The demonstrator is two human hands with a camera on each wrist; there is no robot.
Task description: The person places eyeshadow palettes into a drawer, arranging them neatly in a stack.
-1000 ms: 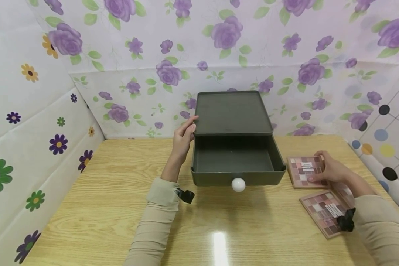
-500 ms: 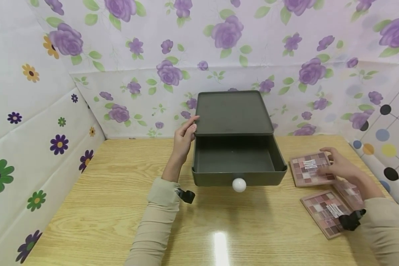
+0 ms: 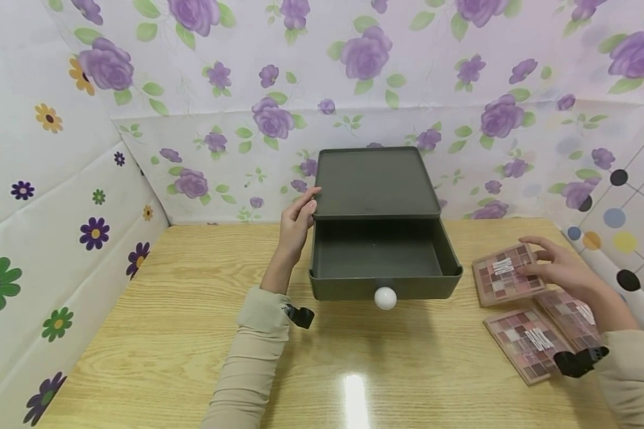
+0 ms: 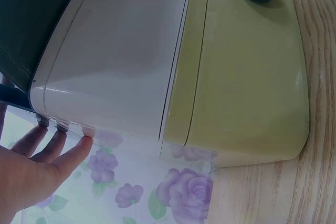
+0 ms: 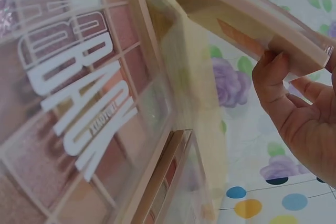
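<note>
A dark grey drawer unit (image 3: 375, 182) stands at mid-table with its top drawer (image 3: 343, 290) pulled out, nothing inside it. My left hand (image 3: 295, 223) rests against the unit's left side; in the left wrist view its fairly straight fingertips (image 4: 84, 144) touch that side. At the right, my right hand (image 3: 563, 268) pinches an eyeshadow palette (image 3: 499, 280) by its right edge. In the right wrist view this palette (image 5: 262, 19) is tilted above the table, thumb and fingers at its end. Two more palettes lie nearby, one (image 3: 526, 345) marked BACK, the other (image 3: 569, 316) beside it.
A round white knob (image 3: 385, 298) juts from the open drawer's front. Below, the left wrist view shows a white drawer (image 4: 115, 51) and a yellow drawer (image 4: 247, 77). Flowered cloth (image 3: 220, 77) hangs behind the wooden table (image 3: 182, 333).
My right hand has lifted and tilted the palette off the table and drawn it slightly right, uncovering more of the palette beneath the wrist. My left hand stays put.
</note>
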